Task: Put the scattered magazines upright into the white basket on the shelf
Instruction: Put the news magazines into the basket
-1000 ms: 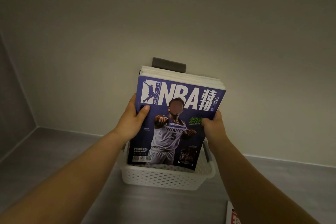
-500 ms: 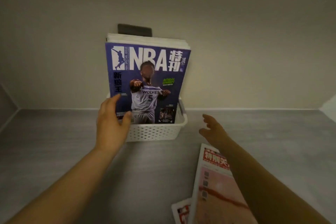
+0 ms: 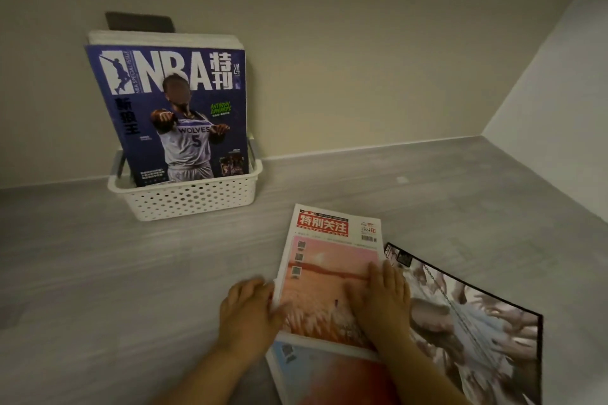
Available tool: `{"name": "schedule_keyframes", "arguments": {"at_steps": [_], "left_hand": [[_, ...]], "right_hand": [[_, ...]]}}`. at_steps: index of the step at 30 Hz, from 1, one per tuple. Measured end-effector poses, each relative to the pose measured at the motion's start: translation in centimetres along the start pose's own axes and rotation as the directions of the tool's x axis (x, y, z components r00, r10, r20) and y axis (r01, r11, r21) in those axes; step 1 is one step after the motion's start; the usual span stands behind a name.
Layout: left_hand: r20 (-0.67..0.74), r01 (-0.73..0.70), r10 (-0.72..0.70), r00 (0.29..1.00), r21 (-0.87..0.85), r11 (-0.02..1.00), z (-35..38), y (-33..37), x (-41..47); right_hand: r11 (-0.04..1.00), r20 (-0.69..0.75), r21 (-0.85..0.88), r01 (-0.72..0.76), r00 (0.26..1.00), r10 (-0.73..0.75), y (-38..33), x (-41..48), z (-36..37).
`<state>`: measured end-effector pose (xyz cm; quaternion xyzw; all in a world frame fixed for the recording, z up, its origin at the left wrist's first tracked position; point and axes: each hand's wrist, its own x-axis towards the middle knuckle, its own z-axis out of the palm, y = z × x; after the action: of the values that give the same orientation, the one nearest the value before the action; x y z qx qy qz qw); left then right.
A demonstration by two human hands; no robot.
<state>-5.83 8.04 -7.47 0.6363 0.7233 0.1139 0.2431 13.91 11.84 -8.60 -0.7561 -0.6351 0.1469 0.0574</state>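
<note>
A left hand (image 3: 248,309) is gripping the left edge of a pink magazine (image 3: 329,260) lying flat on the grey shelf (image 3: 98,273), while the right hand (image 3: 381,299) is pressing flat-fingered on its cover. An NBA magazine (image 3: 148,148) is standing upright in the white basket (image 3: 194,200) farther back.

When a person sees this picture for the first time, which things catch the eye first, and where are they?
The blue NBA magazine stands upright in the white basket at the back left of the shelf. Nearer, to the right, a pink magazine lies flat, with the left hand at its left edge and the right hand flat on its cover. A dark magazine lies to its right.
</note>
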Motion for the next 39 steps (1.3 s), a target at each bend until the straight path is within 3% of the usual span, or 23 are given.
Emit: {"name": "schedule_keyframes", "arguments": {"at_steps": [4, 8, 12, 15, 18, 22, 26, 28, 34, 39], "left_hand": [[-0.003, 0.048, -0.048, 0.999, 0.011, 0.999, 0.1, 1.1, 0.2], [-0.06, 0.037, -0.055, 0.997, -0.275, 0.961, -1.2, 2.6, 0.1], [0.159, 0.039, 0.053, 0.986, -0.521, 0.852, -1.2, 4.8, -0.4], [0.157, 0.075, 0.024, 0.987, -0.594, 0.801, -1.9, 4.2, -0.4], [0.124, 0.06, 0.052, 0.991, -0.754, 0.655, -3.1, 3.3, -1.0], [-0.001, -0.073, 0.123, 0.992, -0.814, 0.576, -4.9, 3.2, -1.3], [-0.092, -0.16, 0.145, 0.985, -0.797, 0.583, -7.7, 1.9, -0.5], [-0.12, -0.173, 0.127, 0.985, -0.774, 0.61, -9.2, 0.7, 0.2], [-0.246, -0.171, -0.07, 0.967, -0.825, 0.539, -12.7, -2.9, 2.3], [-0.509, -0.282, -0.163, 0.845, -0.685, 0.672, -18.4, -5.2, 4.9]], "right_hand": [[0.999, 0.019, 0.023, 0.025, 0.999, -0.026, 0.0, 0.0, -0.1], [0.998, 0.017, 0.055, 0.032, 0.999, -0.033, 0.0, -0.1, -0.4], [0.993, 0.028, 0.113, 0.029, 0.999, -0.032, 0.0, -0.4, -0.9], [0.967, 0.025, 0.254, 0.001, 1.0, -0.007, -0.2, -0.3, -1.6], [0.815, 0.004, 0.574, -0.077, 0.996, 0.091, -0.7, 0.0, -2.7], [0.625, 0.055, 0.77, -0.129, 0.989, 0.136, -1.9, 1.5, -4.7], [0.296, 0.173, 0.942, -0.158, 0.985, -0.026, -4.1, 3.2, -7.2], [0.212, 0.149, 0.97, -0.118, 0.979, -0.137, -5.5, 3.8, -8.3], [0.234, 0.077, 0.972, 0.008, 0.933, -0.352, -11.6, 5.1, -10.2], [0.218, -0.013, 0.968, 0.126, 0.89, -0.456, -18.3, 6.2, -12.1]]}}
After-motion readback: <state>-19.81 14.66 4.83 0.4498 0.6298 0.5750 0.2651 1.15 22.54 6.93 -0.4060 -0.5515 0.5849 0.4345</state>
